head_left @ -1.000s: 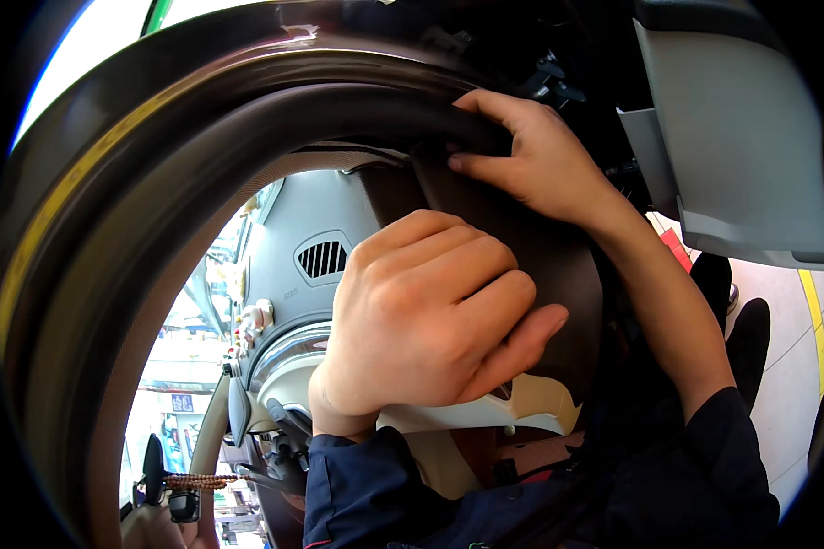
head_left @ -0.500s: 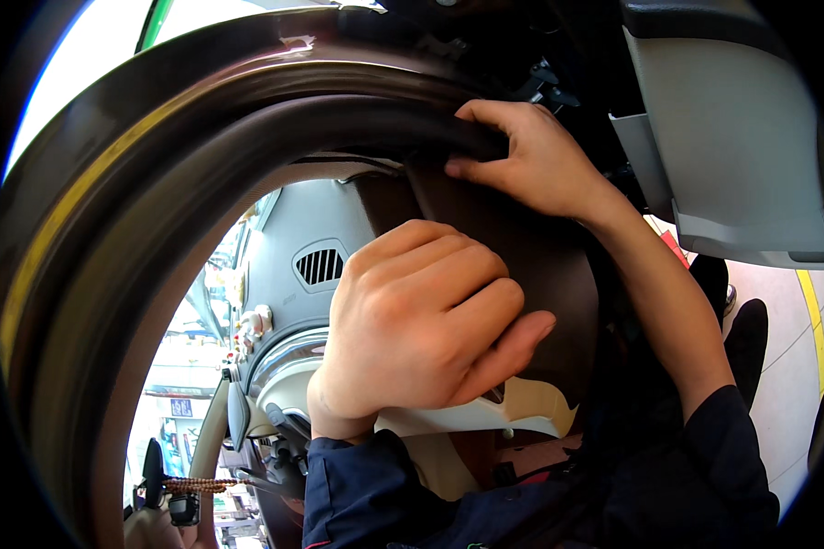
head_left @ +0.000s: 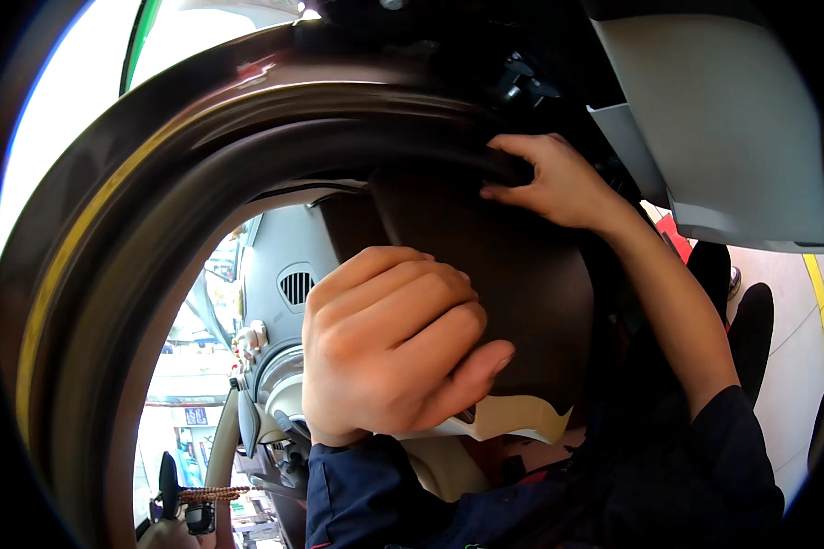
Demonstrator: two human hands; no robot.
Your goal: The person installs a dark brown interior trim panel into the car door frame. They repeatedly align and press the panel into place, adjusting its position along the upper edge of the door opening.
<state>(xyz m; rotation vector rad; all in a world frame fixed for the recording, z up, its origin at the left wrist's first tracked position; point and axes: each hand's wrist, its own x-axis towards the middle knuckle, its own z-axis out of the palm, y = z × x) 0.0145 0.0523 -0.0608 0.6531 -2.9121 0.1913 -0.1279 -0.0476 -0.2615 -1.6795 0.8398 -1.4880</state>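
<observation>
A thick black rubber door seal [head_left: 275,151] curves along the inside of a dark brown car door opening. At the upper right my right hand [head_left: 558,181] grips this seal, thumb below it and fingers above. Closed in a fist, my left hand [head_left: 389,343] is held in front of a dark brown interior panel [head_left: 513,284], below the seal and apart from it. Its knuckles face up and the thumb lies along the curled fingers. Nothing sticks out of the fist, though its palm side is hidden.
A grey seat back [head_left: 723,119] stands at the upper right. Beyond my left hand are the dashboard's air vent [head_left: 296,287], a steering column area and a mirror with hanging beads [head_left: 215,494]. A yellow stripe [head_left: 92,215] runs along the brown door frame [head_left: 197,91].
The view has shifted slightly. My right hand has moved a little to the right along the seal, still gripping it. My left fist sits a bit lower and further left in the picture.
</observation>
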